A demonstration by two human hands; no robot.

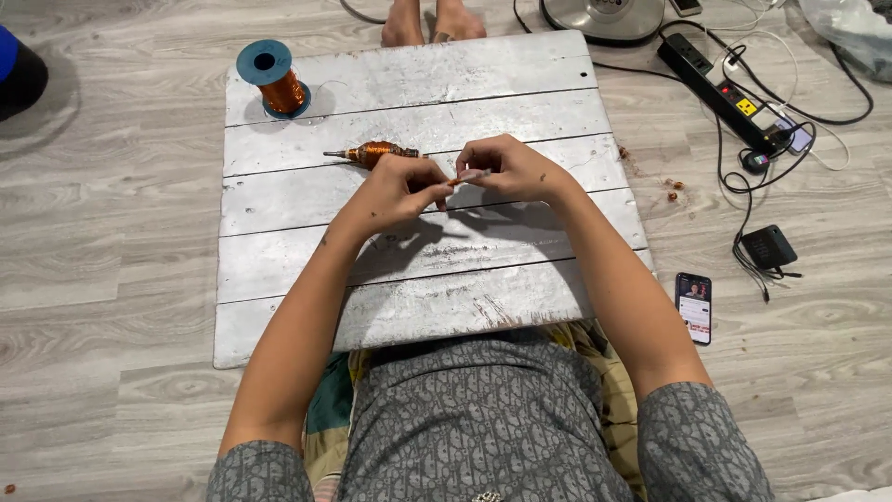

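Here both forearms reach forward from the lap and meet over the middle of a worn, silver-painted plank board (520, 121) laid on the floor. The left hand (401, 191) is bent at the wrist, its fingers curled in and pinched at the tips on one end of a small pale strip (470, 175); the right hand (513, 169) faces it, knuckles up, fingers likewise closed on the strip's other end, so the two hands touch or nearly touch around it. What the strip is made of cannot be told. Just beyond the left hand, partly hidden by its knuckles, lies a small rotor wound with copper wire (373, 151), its thin shaft pointing left along the board. A blue spool of copper wire (273, 78) stands upright near the board's far left corner. Off the board to the right, a phone (694, 307) with a lit screen lies on the floor, and a black power strip (720, 93) with tangled cables sits further away.
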